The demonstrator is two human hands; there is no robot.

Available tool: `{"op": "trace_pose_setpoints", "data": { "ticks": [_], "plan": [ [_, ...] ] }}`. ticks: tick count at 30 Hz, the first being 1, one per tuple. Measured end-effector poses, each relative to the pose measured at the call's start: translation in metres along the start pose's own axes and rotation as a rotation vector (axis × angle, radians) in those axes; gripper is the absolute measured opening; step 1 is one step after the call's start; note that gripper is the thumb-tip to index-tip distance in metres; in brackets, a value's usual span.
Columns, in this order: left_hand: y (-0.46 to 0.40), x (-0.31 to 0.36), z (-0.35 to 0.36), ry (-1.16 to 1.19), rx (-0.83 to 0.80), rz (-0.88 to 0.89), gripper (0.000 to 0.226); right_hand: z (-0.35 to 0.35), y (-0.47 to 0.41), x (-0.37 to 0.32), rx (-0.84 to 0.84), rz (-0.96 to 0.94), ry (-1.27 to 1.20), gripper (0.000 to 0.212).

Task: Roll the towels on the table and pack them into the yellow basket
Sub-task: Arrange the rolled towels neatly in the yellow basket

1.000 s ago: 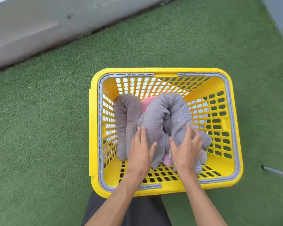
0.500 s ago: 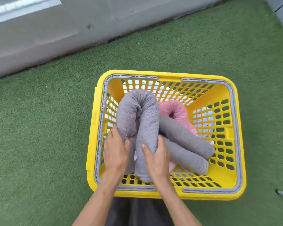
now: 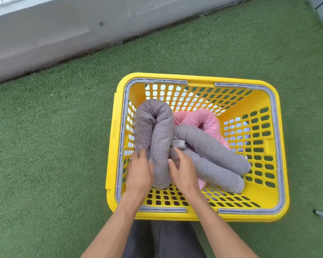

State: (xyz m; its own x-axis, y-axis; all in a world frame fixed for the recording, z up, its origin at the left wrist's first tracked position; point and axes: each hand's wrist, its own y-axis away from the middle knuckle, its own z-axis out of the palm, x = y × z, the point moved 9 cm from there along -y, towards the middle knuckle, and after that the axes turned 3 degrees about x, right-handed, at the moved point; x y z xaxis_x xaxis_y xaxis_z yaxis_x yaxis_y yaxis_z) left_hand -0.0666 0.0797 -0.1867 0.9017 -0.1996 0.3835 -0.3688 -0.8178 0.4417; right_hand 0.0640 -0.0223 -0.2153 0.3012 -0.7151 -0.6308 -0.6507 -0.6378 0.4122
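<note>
I see the left hand (image 3: 139, 172) and right hand (image 3: 183, 171) pressing with relaxed fingers on the folded grey towel (image 3: 154, 138) at the left of the yellow basket (image 3: 198, 78). If I release it, I think it may spring open over the pink towel (image 3: 203, 120).

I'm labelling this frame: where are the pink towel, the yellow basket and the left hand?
pink towel (image 3: 206, 121): head view, top of its bend.
yellow basket (image 3: 194, 216): head view, near rim.
left hand (image 3: 139, 174): head view, back of hand.
</note>
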Motion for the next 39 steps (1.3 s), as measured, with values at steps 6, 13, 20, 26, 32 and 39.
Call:
{"op": "trace_pose_setpoints", "data": {
  "ticks": [6, 13, 20, 26, 32, 39],
  "plan": [
    [0.027, 0.037, 0.043, 0.322, -0.249, -0.156, 0.042, -0.095, -0.015, 0.030, 0.226, 0.015, 0.274, 0.049],
    [0.048, 0.076, 0.138, 0.941, -0.379, -0.748, 0.049, -0.120, -0.043, 0.101, -0.059, 0.143, 0.523, 0.065],
    [0.049, 0.106, 0.155, 0.755, -0.133, -0.859, 0.069, -0.119, -0.054, 0.124, -0.224, 0.023, 0.650, 0.062],
    [0.049, 0.125, 0.145, 0.678, -0.015, -0.731, 0.049, -0.127, -0.056, 0.127, -0.231, 0.024, 0.468, 0.037],
    [0.058, 0.139, 0.125, 0.722, -0.042, -0.524, 0.046, -0.170, -0.036, 0.097, -0.080, 0.007, 0.352, 0.027],
    [0.046, 0.140, 0.114, 0.886, -0.159, -0.537, 0.044, -0.214, -0.015, 0.040, 0.041, -0.073, 0.394, 0.020]
  ]
}}
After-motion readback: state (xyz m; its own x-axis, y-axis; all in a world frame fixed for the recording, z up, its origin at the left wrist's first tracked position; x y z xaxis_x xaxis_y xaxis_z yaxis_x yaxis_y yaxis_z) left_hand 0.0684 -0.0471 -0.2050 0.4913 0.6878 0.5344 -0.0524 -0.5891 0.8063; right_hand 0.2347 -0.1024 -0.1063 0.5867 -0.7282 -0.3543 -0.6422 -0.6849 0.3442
